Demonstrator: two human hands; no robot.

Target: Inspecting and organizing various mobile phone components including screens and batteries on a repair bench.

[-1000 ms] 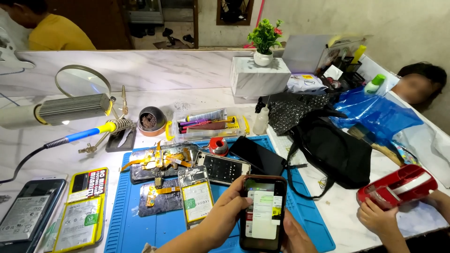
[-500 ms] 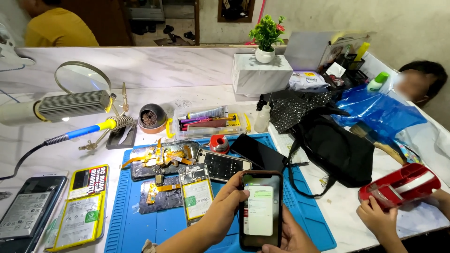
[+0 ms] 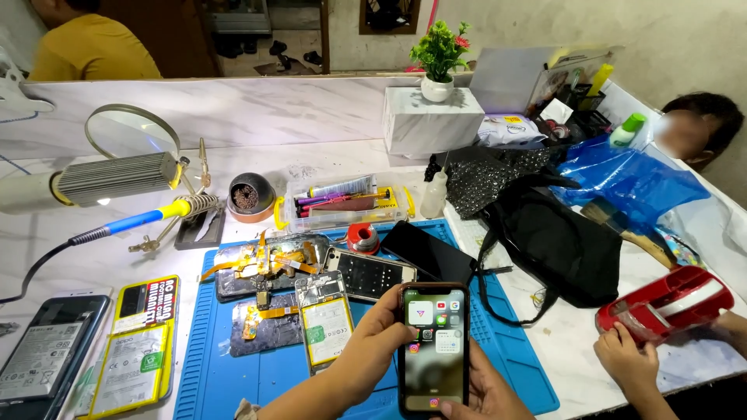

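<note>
Head view: smartphone (image 3: 433, 350) gripped between left hand (image 3: 373, 342) and right hand (image 3: 486, 393).

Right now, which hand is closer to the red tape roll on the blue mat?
Left. The left hand grips the phone just below the red tape roll. The right hand is under the phone, lower and farther right.

White marble desk (image 3: 311, 167): blue work mat (image 3: 222, 373) at the near edge, opened phones (image 3: 54, 354) at the near left corner, black bag (image 3: 556, 245) right of the mat, white block (image 3: 432, 120) at the far edge, red toy car (image 3: 665, 303) at the near right.
</note>
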